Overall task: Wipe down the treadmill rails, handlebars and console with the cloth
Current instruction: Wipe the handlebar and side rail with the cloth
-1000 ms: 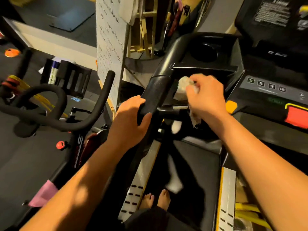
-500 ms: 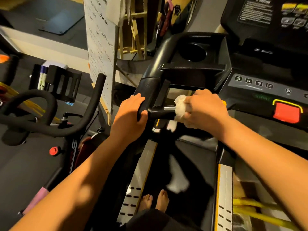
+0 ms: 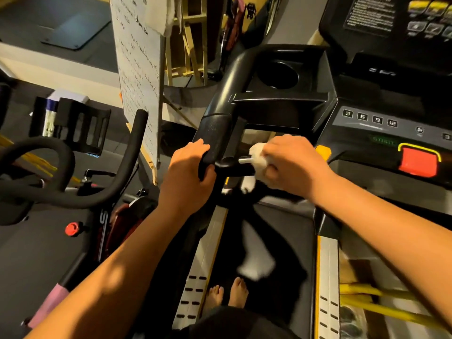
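**Cloth working along the inner crossbar, left hand bracing the handlebar**

The person is standing barefoot on the treadmill belt (image 3: 288, 231), looking down at both hands. The left hand (image 3: 188, 174) is wrapping the lower end of the black left handlebar (image 3: 215, 133), its grip curled closed around the padded tube, apparently steadying the body and not cleaning. The right hand (image 3: 291, 162) is bunching the white cloth (image 3: 258, 160) in a closed grip, fingers pressed together over it, and holding it against the short crossbar (image 3: 234, 167) that is running from the handlebar toward the console (image 3: 381, 128). A bright metal stub of that bar is showing just left of the cloth.

The crossbar's long axis is lying left to right across the view, so the cloth is sitting at its right-hand part, with the unwiped stretch extending leftward toward the left hand. The right hand is the nearer one and the only one carrying the cloth; a sliding stroke along that axis looks like the fitting next move, stopping short of the left hand's knuckles. The handlebar itself is climbing away and to the right toward the cup holder (image 3: 277, 74). The side rails (image 3: 203, 263) flanking the belt are lying well below both hands. An exercise bike (image 3: 73, 189) is standing to the left.
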